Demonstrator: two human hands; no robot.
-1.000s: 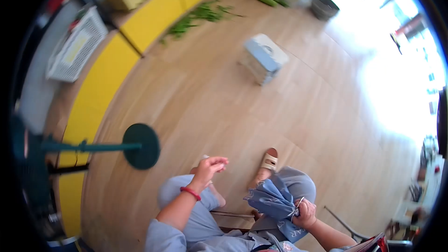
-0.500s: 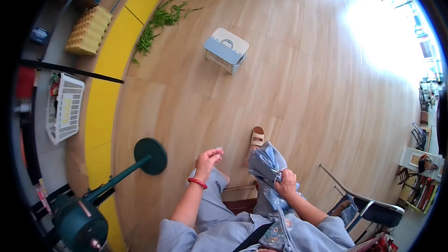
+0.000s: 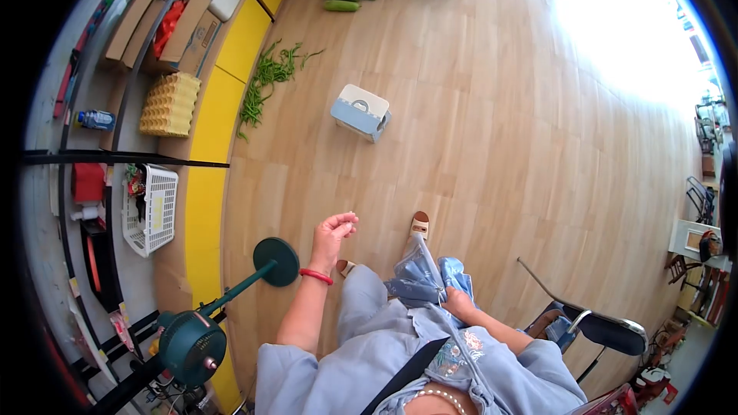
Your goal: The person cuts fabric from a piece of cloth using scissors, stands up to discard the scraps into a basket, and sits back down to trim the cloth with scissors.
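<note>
My left hand [image 3: 332, 235] is raised in front of my left knee, thumb and fingers pinched together; whatever is between them is too small to make out. A red bracelet [image 3: 316, 277] circles that wrist. Over my right thigh, my right hand [image 3: 459, 303] grips a bunched blue cloth [image 3: 419, 273] with pale markings, possibly a garment. Its folds hang toward my right foot, which wears a beige sandal [image 3: 420, 226]. Part of the cloth hides the fingertips of my right hand.
A blue-and-white step stool [image 3: 360, 114] stands on the wooden floor ahead. Green peppers [image 3: 265, 81] lie along the yellow cabinets, with large green gourds [image 3: 340, 6] farther off. A green fan [image 3: 192, 347] is at my left, a folding chair [image 3: 611, 330] at my right.
The view has shifted, showing more of the left shelves. My left hand has risen slightly. My right hand keeps hold of the blue cloth, which now hangs lower and more spread out.
</note>
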